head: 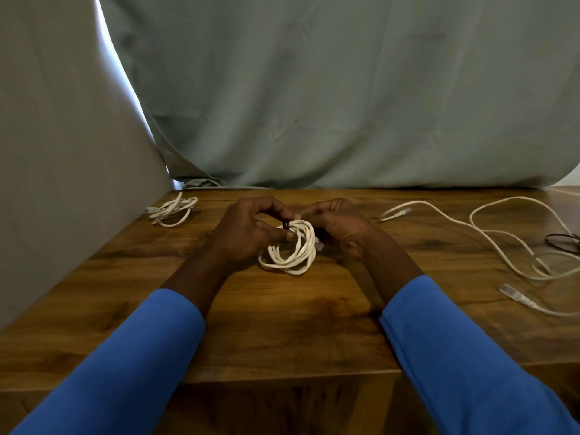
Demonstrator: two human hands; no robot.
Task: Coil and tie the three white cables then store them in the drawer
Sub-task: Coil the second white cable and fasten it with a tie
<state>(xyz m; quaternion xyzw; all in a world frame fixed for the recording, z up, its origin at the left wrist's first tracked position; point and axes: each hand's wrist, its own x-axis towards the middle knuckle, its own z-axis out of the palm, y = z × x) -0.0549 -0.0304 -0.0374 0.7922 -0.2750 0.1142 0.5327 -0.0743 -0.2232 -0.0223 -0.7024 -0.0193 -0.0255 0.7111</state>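
Beyond the left hand [248, 237], near the desk's [282, 334] far left corner, a small coiled bundle [172, 211] is laid. That hand's fingers are curled on the coiled cable [293, 255] at mid-desk, where a black tie [286, 224] is wrapped round its top. The right hand [337, 229] is pinched onto the same spot. Toward the right edge a loose cable [502, 246] is strewn. If either pinch is eased before the tie is closed, the loops could be sprung apart.

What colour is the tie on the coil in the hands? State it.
Black tie round the white coil; head view.
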